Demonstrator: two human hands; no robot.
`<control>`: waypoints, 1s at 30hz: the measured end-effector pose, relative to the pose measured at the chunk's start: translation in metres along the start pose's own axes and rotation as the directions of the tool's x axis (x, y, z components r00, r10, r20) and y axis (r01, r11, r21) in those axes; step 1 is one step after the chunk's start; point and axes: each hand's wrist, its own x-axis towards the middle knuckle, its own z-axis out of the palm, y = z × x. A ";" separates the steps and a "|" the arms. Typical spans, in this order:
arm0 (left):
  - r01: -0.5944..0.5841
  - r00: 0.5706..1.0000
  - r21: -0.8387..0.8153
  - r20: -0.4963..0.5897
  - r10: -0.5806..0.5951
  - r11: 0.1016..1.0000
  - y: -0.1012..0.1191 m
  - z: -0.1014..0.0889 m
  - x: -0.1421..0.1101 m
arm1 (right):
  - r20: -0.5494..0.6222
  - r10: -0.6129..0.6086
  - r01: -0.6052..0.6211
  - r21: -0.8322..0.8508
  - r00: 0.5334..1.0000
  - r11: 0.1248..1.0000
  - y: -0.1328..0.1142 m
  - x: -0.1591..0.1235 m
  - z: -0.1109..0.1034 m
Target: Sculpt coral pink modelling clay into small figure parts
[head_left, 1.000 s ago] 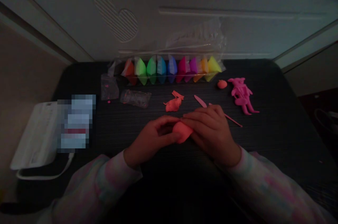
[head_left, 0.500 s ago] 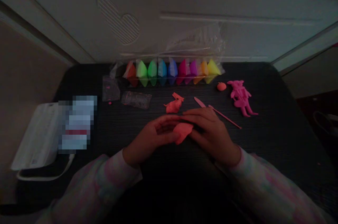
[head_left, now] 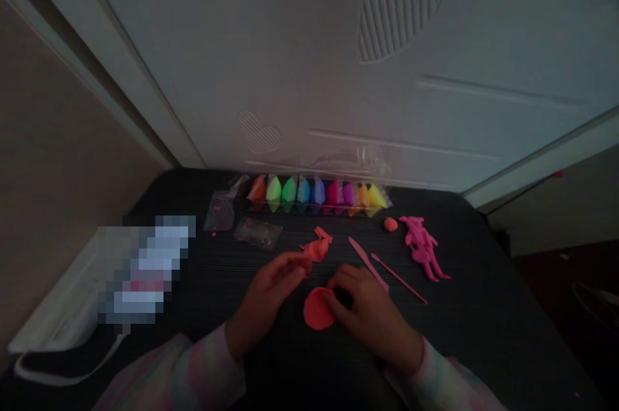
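Observation:
A flat, round disc of coral-red modelling clay (head_left: 318, 310) is pinched at its upper right edge by my right hand (head_left: 370, 308), thumb on top. My left hand (head_left: 268, 288) is up and to the left of the disc and does not touch it. Its fingers are loosely curved, thumb and forefinger a little apart, with the tips close to a crumpled coral clay scrap (head_left: 316, 250). Whether they touch that scrap I cannot tell. Beside my right hand lie a pink clay knife (head_left: 360, 253) and a thin pink modelling stick (head_left: 399, 277).
A row of bagged coloured clay (head_left: 304, 195) lies along the back against a white panel (head_left: 300, 75). Small orange clay ball (head_left: 390, 224) and pink clay figure (head_left: 420, 246) are at right. Clear wrappers (head_left: 258, 233), a blurred screen (head_left: 149, 275) and a white cable (head_left: 72, 380) are at left.
My left hand has let go of the clay and moved left, towards the scrap. The clay now shows its round flat face in my right hand. The view has tilted upward.

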 end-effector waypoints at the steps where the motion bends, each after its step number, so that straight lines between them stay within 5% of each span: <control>1: -0.038 0.998 0.047 -0.040 0.040 0.998 0.001 -0.001 0.001 | 0.008 -0.006 0.006 -0.035 1.000 0.999 -0.001 0.000 0.000; 6: -0.173 0.976 0.261 -0.081 0.200 0.950 0.001 -0.006 0.004 | -0.068 -0.007 0.016 0.128 0.998 0.992 0.002 0.001 -0.004; 14: -0.324 0.944 0.468 0.101 0.314 0.822 0.002 -0.019 0.003 | -0.181 -0.040 0.086 0.255 0.983 0.963 0.015 -0.004 0.000; 21: -0.468 0.878 0.600 0.229 0.421 0.649 -0.006 -0.022 -0.012 | -0.332 -0.151 0.209 0.145 0.931 0.967 0.014 -0.020 0.019; 25: -0.562 0.820 0.652 0.360 0.444 0.509 -0.008 -0.023 -0.024 | -0.343 -0.265 0.288 0.018 0.901 0.957 0.012 -0.024 0.028; 30: -0.590 0.779 0.725 0.394 0.488 0.356 -0.016 -0.019 -0.027 | -0.323 -0.358 0.331 -0.138 0.876 0.934 0.010 -0.026 0.033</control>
